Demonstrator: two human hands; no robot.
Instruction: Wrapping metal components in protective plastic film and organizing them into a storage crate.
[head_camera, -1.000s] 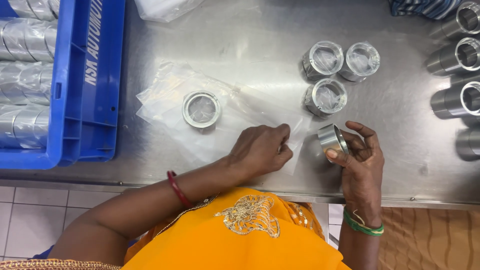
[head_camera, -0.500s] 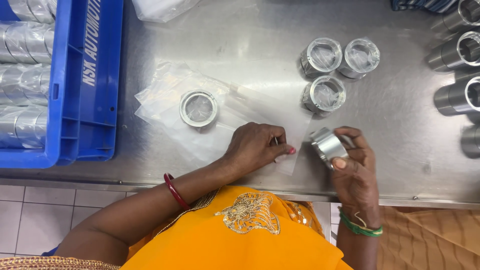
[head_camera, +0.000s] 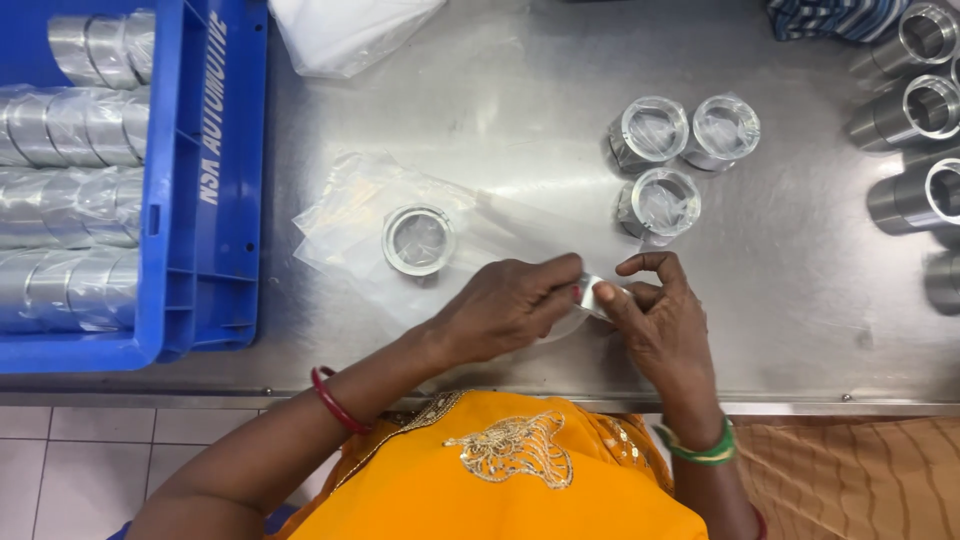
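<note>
At the steel table's near edge, the left hand (head_camera: 505, 305) and right hand (head_camera: 662, 318) pinch a short shiny metal ring (head_camera: 592, 293) between closed fingertips, apparently steadying it over the clear plastic bags (head_camera: 345, 215).

The metal ring (head_camera: 592, 296) is nearly all hidden between the left hand (head_camera: 505, 308) and right hand (head_camera: 662, 325); only a sliver shows. The blue crate (head_camera: 215, 200) at the table's left edge is cut off by the frame. Bare steel sleeves (head_camera: 915, 110) at the right edge are cropped too. The striped cloth (head_camera: 815, 18) at the far right corner runs out of view.
</note>
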